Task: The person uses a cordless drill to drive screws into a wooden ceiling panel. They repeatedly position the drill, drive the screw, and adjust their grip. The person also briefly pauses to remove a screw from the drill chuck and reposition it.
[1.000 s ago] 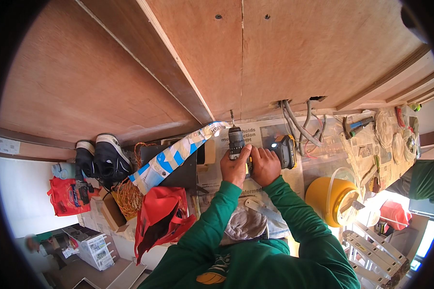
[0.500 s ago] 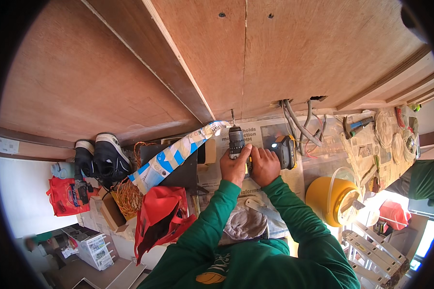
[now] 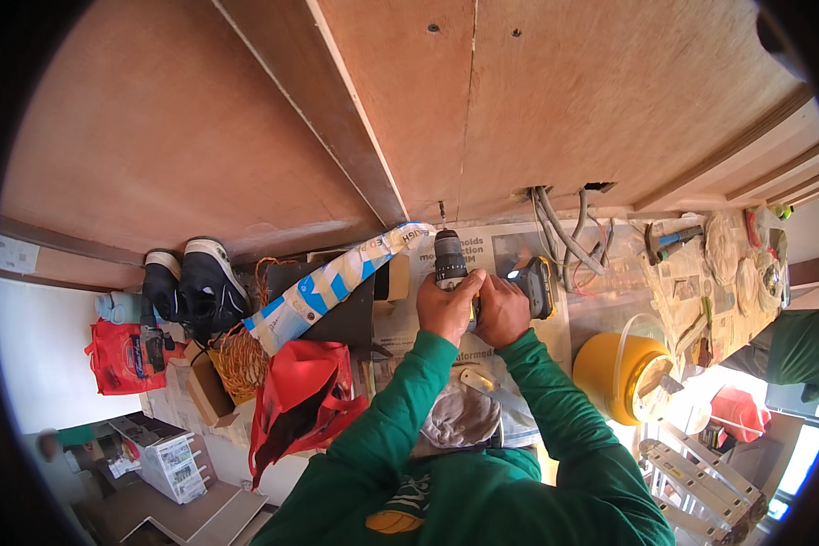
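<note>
A black and yellow cordless drill [image 3: 449, 258] is held on its side, chuck forward. Its thin drill bit [image 3: 442, 213] points at the lower part of the wood panel [image 3: 537, 109]; I cannot tell whether the tip has entered the wood. My left hand [image 3: 444, 308] is closed around the drill's body behind the chuck. Beside it, my right hand [image 3: 503, 312] wraps the handle, which my fingers mostly hide. On the right the drill's battery [image 3: 540, 288] sticks out past my knuckles, with a small light glowing near it.
Grey cables [image 3: 555, 227] hang from the panel. A taped roll [image 3: 337, 282], a red bag [image 3: 309, 391] and dark shoes [image 3: 211, 284] lie left. A yellow bucket [image 3: 614, 378], a hammer [image 3: 655, 244] and a stepladder [image 3: 701, 482] are right. Below my hands lie a cloth [image 3: 461, 419] and a putty knife [image 3: 490, 386].
The view has shifted slightly. Both hands keep their hold on the drill, and the chuck sits a little farther forward, nearer the panel.
</note>
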The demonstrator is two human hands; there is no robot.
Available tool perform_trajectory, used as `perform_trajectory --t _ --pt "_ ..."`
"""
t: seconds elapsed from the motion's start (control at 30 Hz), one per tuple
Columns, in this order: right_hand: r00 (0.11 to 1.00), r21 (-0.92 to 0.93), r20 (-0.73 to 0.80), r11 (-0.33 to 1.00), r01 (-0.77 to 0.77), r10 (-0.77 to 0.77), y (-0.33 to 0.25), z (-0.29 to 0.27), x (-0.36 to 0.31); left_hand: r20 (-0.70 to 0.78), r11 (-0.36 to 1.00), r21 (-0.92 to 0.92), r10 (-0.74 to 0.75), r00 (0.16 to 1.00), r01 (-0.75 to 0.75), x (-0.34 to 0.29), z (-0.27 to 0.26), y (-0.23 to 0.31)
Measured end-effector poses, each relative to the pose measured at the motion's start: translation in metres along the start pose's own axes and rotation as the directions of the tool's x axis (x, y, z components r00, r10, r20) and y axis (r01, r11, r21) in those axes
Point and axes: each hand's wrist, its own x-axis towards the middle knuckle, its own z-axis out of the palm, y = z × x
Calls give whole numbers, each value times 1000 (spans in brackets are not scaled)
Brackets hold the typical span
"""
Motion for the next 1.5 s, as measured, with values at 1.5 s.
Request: perform_trajectory --t 1.5 --pt "990 -87 -115 993 75 -85 1 6 -5 -13 997 36 -70 997 71 2 -7 -7"
